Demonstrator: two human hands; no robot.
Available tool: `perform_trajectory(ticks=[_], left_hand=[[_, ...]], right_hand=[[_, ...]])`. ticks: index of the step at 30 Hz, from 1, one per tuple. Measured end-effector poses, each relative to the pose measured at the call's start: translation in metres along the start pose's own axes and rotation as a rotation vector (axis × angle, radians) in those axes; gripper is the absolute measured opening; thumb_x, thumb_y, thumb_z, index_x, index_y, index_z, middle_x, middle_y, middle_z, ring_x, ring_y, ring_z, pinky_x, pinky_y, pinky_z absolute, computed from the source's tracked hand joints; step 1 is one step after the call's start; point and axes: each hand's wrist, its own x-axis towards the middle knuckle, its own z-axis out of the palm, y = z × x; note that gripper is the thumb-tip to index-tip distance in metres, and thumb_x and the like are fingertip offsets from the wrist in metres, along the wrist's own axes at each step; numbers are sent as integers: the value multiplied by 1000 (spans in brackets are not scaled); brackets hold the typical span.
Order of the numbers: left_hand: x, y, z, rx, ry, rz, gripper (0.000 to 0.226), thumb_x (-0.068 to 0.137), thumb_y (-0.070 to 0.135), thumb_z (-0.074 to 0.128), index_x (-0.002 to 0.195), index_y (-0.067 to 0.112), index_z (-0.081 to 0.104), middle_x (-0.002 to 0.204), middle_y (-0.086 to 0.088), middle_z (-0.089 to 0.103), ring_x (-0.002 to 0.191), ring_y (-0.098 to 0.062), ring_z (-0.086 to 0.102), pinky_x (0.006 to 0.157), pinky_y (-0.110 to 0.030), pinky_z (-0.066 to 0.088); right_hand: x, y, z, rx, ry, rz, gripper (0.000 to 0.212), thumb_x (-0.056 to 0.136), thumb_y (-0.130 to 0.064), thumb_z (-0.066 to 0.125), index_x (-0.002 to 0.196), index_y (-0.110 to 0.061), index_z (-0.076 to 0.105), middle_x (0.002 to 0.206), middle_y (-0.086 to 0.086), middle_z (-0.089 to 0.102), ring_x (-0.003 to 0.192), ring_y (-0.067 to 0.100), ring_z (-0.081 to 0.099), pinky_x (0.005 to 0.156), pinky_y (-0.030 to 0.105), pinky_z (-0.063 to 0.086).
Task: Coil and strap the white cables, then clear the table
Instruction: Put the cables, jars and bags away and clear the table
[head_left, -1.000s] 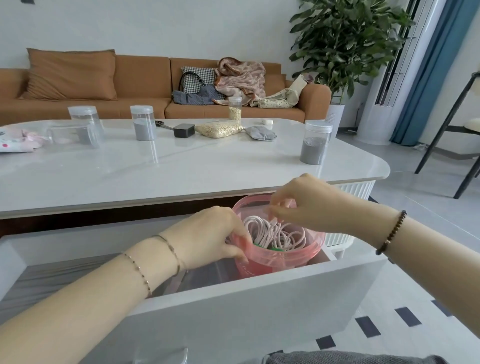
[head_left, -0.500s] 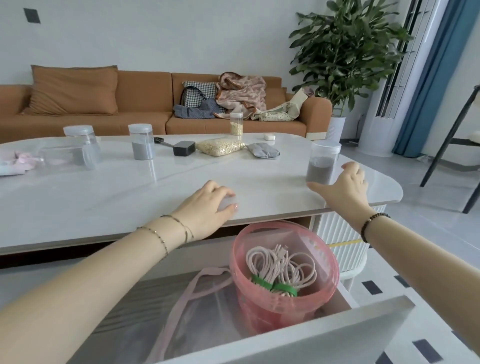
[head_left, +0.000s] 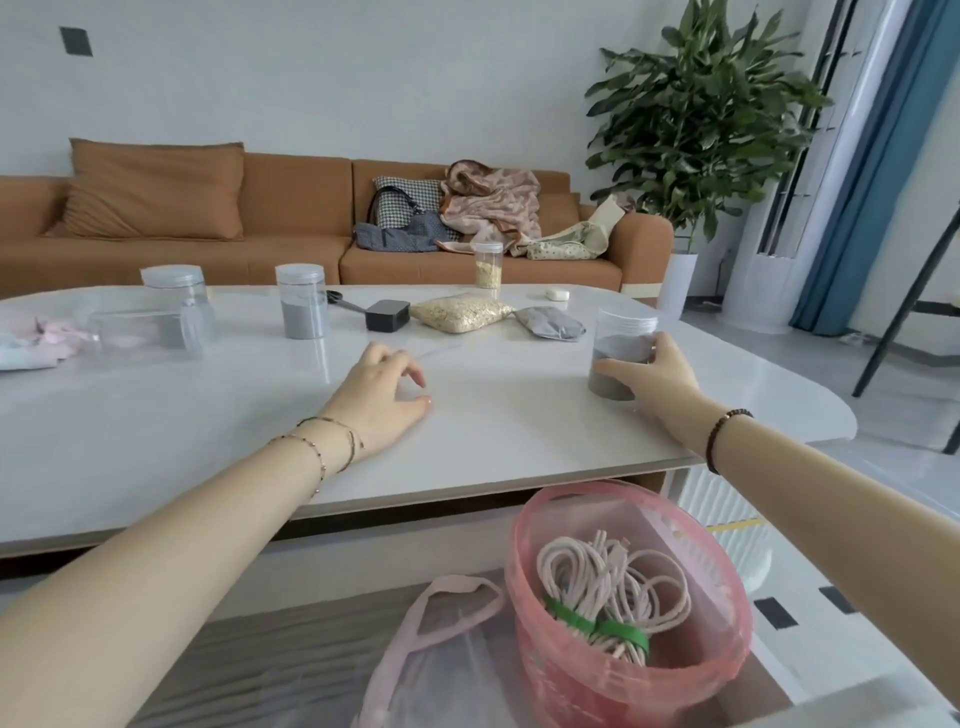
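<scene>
Coiled white cables (head_left: 608, 587) bound with green straps (head_left: 597, 626) lie inside a pink plastic container (head_left: 691, 660), which sits in the open drawer below the white table (head_left: 208, 431). My right hand (head_left: 654, 376) is wrapped around a clear jar of grey powder (head_left: 621, 353) near the table's right edge. My left hand (head_left: 382, 397) rests on the tabletop in the middle, fingers loosely curled, holding nothing.
Further back on the table stand two more lidded jars (head_left: 302, 300), a clear box (head_left: 140, 332), a black box (head_left: 387, 315), a bag of grain (head_left: 462, 313), a grey pouch (head_left: 550, 323) and a small grain jar (head_left: 488, 264). A pink-handled clear bag (head_left: 441, 654) lies in the drawer.
Both hands left the pink container in the drawer and rose to the tabletop. The right hand reached the grey-powder jar and closed around it; the left hand moved further onto the table.
</scene>
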Motion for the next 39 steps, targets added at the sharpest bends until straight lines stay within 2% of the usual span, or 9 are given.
perform_trajectory(ticks=[4, 7, 11, 15, 18, 22, 28, 34, 39], left_hand=[[13, -21, -7, 88, 324, -151, 25, 86, 8, 59, 109, 8, 48, 118, -12, 41, 106, -32, 47, 84, -35, 40], [27, -33, -7, 19, 368, -319, 38, 86, 8, 60, 120, 4, 42, 127, -16, 40, 113, -37, 45, 88, -40, 42], [51, -52, -7, -45, 412, -451, 46, 87, 8, 61, 125, -1, 37, 130, -20, 41, 116, -41, 48, 93, -45, 45], [79, -70, -9, -136, 462, -503, 51, 88, 7, 59, 131, 0, 33, 134, -19, 40, 116, -41, 52, 89, -42, 44], [103, -88, -15, -228, 518, -574, 57, 88, 10, 60, 135, 1, 30, 138, -17, 39, 118, -40, 51, 87, -39, 41], [137, -113, -21, -343, 603, -611, 69, 91, 15, 60, 146, 1, 22, 147, -18, 36, 128, -40, 47, 98, -41, 39], [156, -147, -31, -563, 516, -522, 101, 83, 27, 78, 157, 13, 11, 151, -8, 41, 134, -31, 45, 110, -37, 36], [135, -137, -33, -547, 439, -443, 56, 75, 35, 85, 120, 19, 54, 116, 2, 59, 104, -18, 55, 81, -29, 40], [104, -121, -39, -654, 250, -360, 53, 68, 41, 87, 111, 28, 59, 110, 6, 64, 108, -15, 59, 88, -29, 46]], right_hand=[[-2, -17, 39, 3, -151, -105, 53, 79, -35, 79, 119, -27, 45, 107, -8, 59, 100, 16, 60, 83, 32, 49], [-2, -31, 73, -12, -205, -159, 55, 77, -37, 80, 119, -23, 47, 109, -4, 61, 98, 16, 61, 84, 36, 53], [2, -50, 117, 27, -301, -247, 51, 79, -33, 80, 118, -21, 49, 100, -12, 59, 85, -1, 55, 63, 18, 42], [14, -59, 150, 53, -372, -317, 57, 74, -33, 83, 120, -23, 52, 111, -5, 64, 96, 7, 61, 79, 28, 53], [27, -64, 166, 38, -435, -366, 65, 68, -45, 82, 123, -29, 52, 113, -10, 65, 103, 8, 61, 90, 33, 52], [44, -68, 182, 20, -432, -396, 76, 59, -61, 82, 123, -30, 52, 112, -13, 66, 105, 8, 62, 93, 34, 52], [59, -75, 199, 30, -408, -405, 66, 69, -52, 85, 120, -29, 50, 108, -16, 62, 99, 4, 58, 80, 22, 44], [49, -79, 194, 80, -411, -418, 63, 70, -54, 83, 119, -31, 51, 107, -21, 62, 96, -10, 54, 73, 13, 42], [37, -78, 189, 67, -383, -448, 49, 73, -54, 80, 113, -36, 57, 104, -17, 67, 97, 2, 63, 81, 25, 51]])
